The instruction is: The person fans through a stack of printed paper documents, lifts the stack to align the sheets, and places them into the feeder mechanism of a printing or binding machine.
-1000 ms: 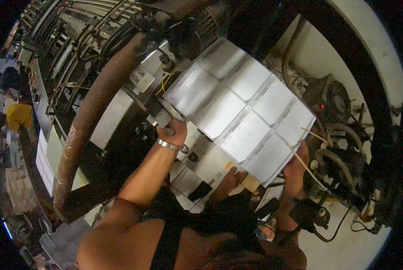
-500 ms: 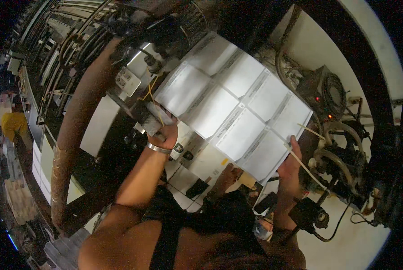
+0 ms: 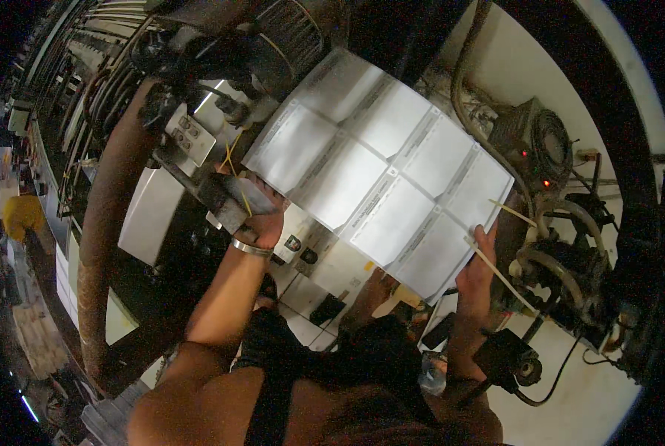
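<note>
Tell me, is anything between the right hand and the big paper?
Nothing visible blocks it: the right hand is at the edge of the printed sheet. A thin pale stick crosses in front there.

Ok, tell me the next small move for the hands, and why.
Probably ease the printed sheet clear of the thin pale strips with the right hand: that hand holds its edge, and the strip tips appear to overlap it, so they might catch. The left hand is partly hidden behind a metal block.
</note>
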